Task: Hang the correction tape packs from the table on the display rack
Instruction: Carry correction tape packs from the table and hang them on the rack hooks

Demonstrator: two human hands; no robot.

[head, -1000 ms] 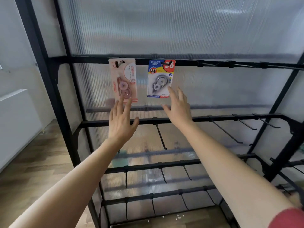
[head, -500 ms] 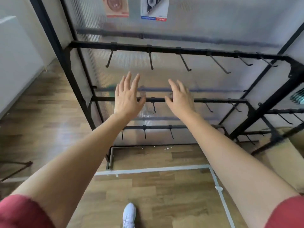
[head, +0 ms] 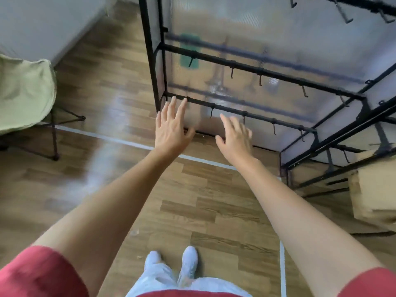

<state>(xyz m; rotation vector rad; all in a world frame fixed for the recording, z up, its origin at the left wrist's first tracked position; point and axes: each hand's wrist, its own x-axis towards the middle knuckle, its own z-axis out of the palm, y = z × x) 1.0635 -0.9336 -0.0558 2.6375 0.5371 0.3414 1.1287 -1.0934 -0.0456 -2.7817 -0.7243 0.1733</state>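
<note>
Head view, looking steeply down: nearest the camera are two white shoes (head: 188, 264) planted on the wood-plank floor (head: 214, 211), with pale trousers and red sleeves at the bottom edge. Both bare arms reach forward from there. The left hand (head: 171, 129) is flat and palm-down, its fingers (head: 177, 108) spread wide; its grip holds nothing. The right hand (head: 236, 138) is likewise splayed and empty, thumb out to the side, its outline a little blurred. White tape lines (head: 120, 140) cross the floor under the wrists.

Just beyond the fingertips stands the display rack (head: 265, 72), a black frame with a frosted ribbed back panel. Its lowest bar (head: 235, 111) runs behind both hands, and the left hand's fingertips overlap it in the picture; whether they touch it cannot be told. Small black hooks (head: 274, 128) hang bare along this bar and the one above.

No correction tape pack is visible anywhere, in either grip or on the rack's lower rails.

A green folding chair (head: 25, 93) sits far left, a cardboard box (head: 372, 194) at right.
</note>
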